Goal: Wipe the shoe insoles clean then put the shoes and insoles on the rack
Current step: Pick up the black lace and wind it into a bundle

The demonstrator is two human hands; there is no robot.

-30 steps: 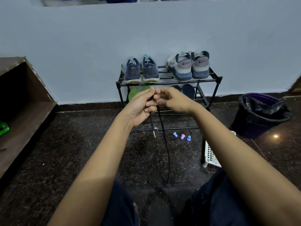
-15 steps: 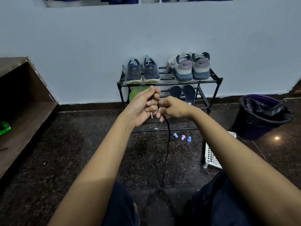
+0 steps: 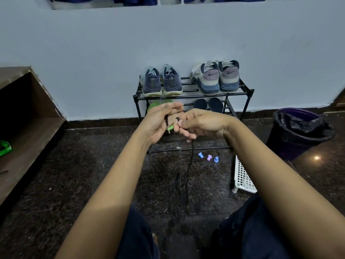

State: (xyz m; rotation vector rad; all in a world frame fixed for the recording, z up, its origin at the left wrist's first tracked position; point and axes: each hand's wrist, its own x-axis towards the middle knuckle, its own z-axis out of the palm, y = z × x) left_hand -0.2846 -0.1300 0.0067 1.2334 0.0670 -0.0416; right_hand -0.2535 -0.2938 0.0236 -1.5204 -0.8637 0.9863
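Both hands are up close together: the left hand [image 3: 160, 122] holds the tipped end of a black lace [image 3: 189, 165], and the right hand [image 3: 201, 124] pinches it just beside, the rest dangling below. Beyond the hands, shoes [image 3: 216, 77] sit atop the rack [image 3: 248, 90], with dark insoles [image 3: 208, 104] on the shelf beneath.

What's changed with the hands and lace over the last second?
The black lace had its tipped end hanging low; that end is now drawn up against the left hand. The right hand slid right, away from it, its grip pinching the lace. The shoes, dark insoles and rack stayed put.
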